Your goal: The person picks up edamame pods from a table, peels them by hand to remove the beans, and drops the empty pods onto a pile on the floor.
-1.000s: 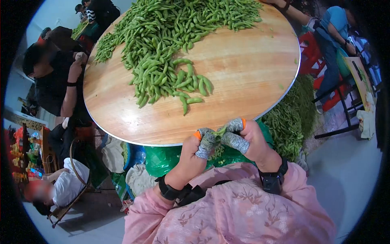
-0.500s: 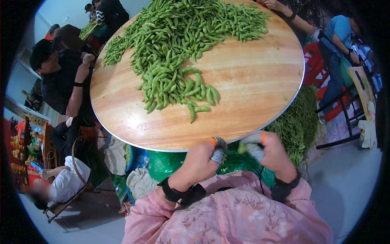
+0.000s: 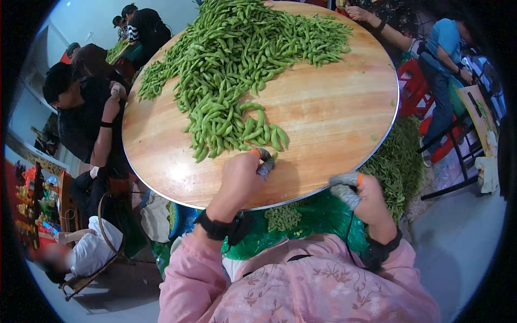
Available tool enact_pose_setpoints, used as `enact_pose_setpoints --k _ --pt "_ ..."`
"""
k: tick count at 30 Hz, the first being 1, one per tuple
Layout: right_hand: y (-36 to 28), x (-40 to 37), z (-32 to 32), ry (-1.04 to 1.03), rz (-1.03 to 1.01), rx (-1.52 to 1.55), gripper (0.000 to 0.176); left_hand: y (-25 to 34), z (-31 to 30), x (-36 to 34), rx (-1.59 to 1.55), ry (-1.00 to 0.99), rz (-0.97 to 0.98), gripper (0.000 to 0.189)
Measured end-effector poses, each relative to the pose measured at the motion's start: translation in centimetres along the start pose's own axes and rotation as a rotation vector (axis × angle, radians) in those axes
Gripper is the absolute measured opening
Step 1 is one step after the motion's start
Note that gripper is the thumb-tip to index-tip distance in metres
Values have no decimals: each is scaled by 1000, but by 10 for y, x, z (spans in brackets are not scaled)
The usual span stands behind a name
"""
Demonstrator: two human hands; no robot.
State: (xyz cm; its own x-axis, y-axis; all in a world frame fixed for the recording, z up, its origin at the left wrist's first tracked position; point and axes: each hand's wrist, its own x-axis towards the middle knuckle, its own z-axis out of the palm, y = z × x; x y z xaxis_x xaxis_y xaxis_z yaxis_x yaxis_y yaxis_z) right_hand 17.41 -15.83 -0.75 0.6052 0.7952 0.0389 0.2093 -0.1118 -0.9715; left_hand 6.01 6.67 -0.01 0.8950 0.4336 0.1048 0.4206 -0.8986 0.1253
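Observation:
A big heap of green soybean pods covers the far half of a round wooden table. My left hand, with grey finger covers and an orange tip, reaches over the table's near edge and touches the closest pods at the heap's front. My right hand, covered the same way, hovers off the table's near right edge, fingers curled with nothing visible in them. Both wrists carry black bands and pink patterned sleeves.
A green bag with shelled beans hangs below the table by my lap. A pile of pods lies on the floor at the right. Other people sit around the left and far sides; a red stool stands at right.
My hands have come apart below the table's edge. The left hand rose and reached onto the table to the pods; the right hand stayed low at the right.

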Motion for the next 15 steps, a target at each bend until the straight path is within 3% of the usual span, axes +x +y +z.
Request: enact_pose_setpoints --k 2,3,4,6,10,15 --pt "-4 10 16 -47 -12 72 19 3 -6 -12 -959 -161 -159 15" --pt "-8 15 22 -102 -21 142 20 5 -6 -16 -1200 -177 -146 13" --pt "-13 18 28 -101 -22 141 20 8 -7 -20 -1200 -176 -145 13" --pt "-24 25 37 -159 57 334 21 13 -12 -28 -1495 -322 -171 13" --pt "-30 29 43 -239 144 458 20 18 -11 -38 -1663 -428 -157 12" --pt "-23 31 42 -297 203 511 22 11 -12 -32 -1560 -443 -69 13"
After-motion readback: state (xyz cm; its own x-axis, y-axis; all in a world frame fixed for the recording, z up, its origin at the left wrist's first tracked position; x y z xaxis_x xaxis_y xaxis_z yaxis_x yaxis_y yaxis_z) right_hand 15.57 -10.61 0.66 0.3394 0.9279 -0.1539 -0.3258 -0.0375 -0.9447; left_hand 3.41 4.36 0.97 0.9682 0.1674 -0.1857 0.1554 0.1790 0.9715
